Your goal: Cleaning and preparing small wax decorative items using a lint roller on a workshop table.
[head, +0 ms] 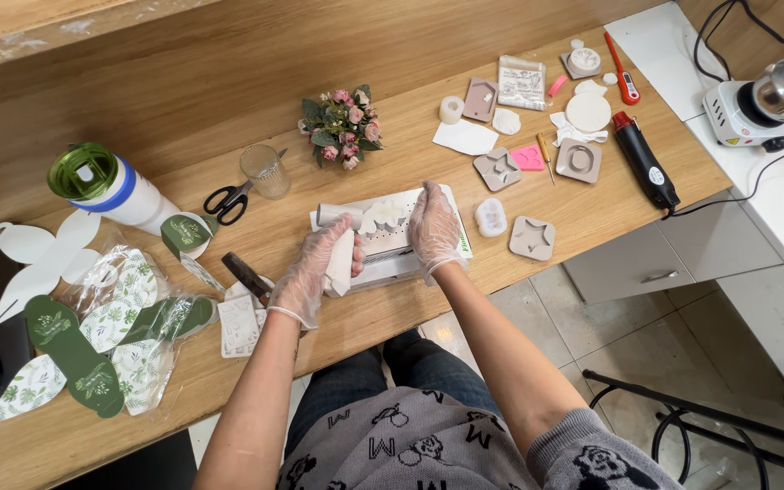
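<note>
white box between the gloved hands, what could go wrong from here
1. The white box sits close to the table front edge; a push toward the person could tip it off.
2. The left hand also holds a white sheet, so its grip on the box may be loose.
3. The small white mold lies just beside the right hand; a sideways move could knock it.
</note>
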